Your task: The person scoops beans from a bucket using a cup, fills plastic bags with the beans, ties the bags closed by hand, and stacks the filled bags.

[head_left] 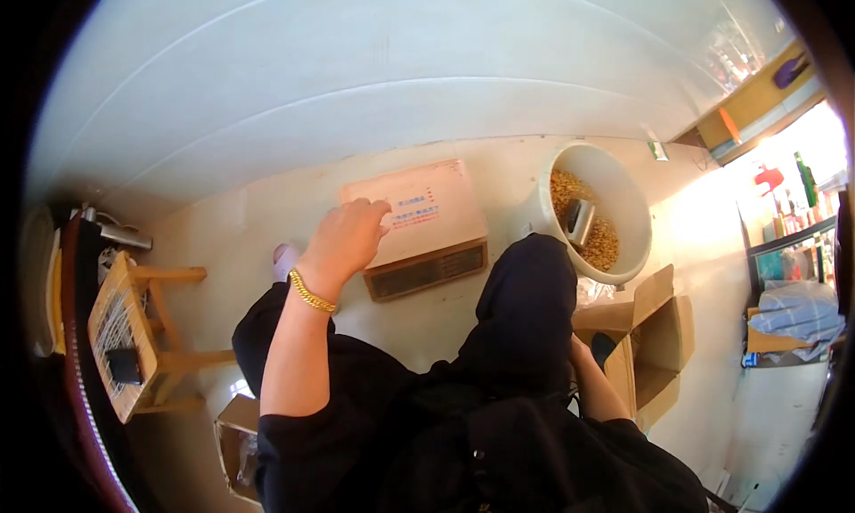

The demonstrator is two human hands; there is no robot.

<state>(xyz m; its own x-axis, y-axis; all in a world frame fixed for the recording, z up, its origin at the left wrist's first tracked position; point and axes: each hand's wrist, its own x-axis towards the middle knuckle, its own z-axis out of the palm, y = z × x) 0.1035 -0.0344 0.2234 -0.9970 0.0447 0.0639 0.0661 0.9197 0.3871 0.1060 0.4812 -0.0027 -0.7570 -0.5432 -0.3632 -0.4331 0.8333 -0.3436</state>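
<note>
My left hand [353, 232], with a gold bracelet on the wrist, hovers at or over the left part of a pale box [436, 192] with blue and red print. Its fingers are bent, and whether anything is between them cannot be made out. A dark panel [427, 271] shows along the box's near side. My right hand [579, 353] is low beside my right knee, near an open cardboard box [659, 353]; its fingers are mostly hidden by my leg. Beyond that knee, a white bucket [634, 219] holds golden-brown pieces and a metal scoop [581, 223].
On the left stands a wooden stool [147, 362] with a woven seat and a dark item [124, 366] on it. A small carton [233, 442] is below it. At the right, shelving holds a blue checked cloth [797, 310]. A white wall rises ahead.
</note>
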